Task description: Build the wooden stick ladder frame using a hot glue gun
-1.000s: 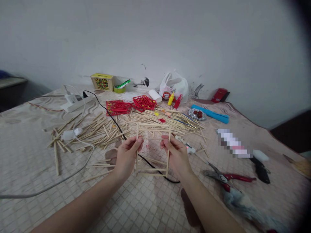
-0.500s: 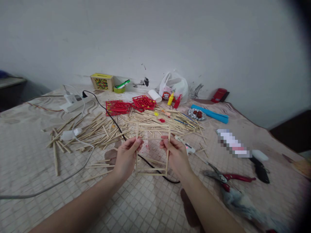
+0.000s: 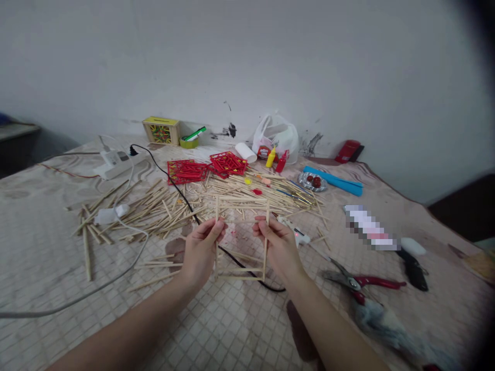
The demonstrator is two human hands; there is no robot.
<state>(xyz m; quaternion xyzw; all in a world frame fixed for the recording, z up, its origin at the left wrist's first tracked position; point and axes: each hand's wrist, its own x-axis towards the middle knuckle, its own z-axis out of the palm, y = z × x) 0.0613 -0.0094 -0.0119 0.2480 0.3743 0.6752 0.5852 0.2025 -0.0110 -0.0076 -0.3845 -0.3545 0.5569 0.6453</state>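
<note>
Pale and smudged, the wall [image 3: 185,67] stands well beyond the stick frame [image 3: 240,279], and the patterned tabletop [image 3: 240,330] spreads out beneath it. You have that frame centred in front of you, pinched from both sides: your left hand [image 3: 201,248] grips its left bar between thumb and fingers, and your right hand [image 3: 280,246] grips the right bar the same way. Two bars cross close together at its near end; its far end blends into the sticks [image 3: 158,203] behind, so you can't tell how it closes there, nor whether any part rests on the tabletop. Over the last second almost nothing has changed: your view has drifted very slightly, but both grips and the frame's shape match what they were. That suggests you are steadying or checking the piece rather than starting on a fresh joint. Black cord [image 3: 232,255] runs below the frame. Loose sticks lie beyond the frame and to its left, with red panels [image 3: 187,171] farther past them. Right of the frame sit a white tool [image 3: 301,236] showing a red light and, farther out, the pliers [image 3: 353,283], neither touched by your hands.
</note>
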